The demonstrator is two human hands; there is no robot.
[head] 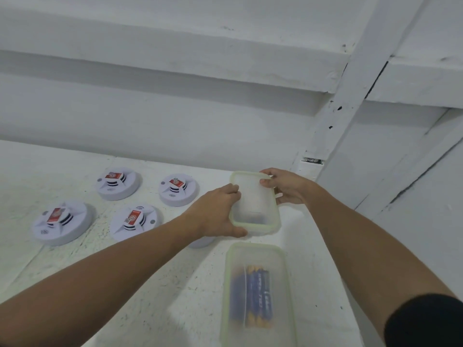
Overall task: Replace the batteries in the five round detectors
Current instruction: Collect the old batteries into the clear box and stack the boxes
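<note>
One lid [253, 201] between left grip [215, 214] and right grip [288, 187], detectors [134, 221] leftward

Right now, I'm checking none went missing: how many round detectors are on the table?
5: back-left detector, back-right detector, front-left detector, front-middle detector, and a fifth detector, mostly hidden behind the left hand.

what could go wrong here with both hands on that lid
1. The lid, gripped by left hand and right hand, hangs beside a detector mostly hidden under the left wrist; setting it down there could knock it.
2. The open box of batteries lies between the forearms; drawing an arm back might bump it.
</note>
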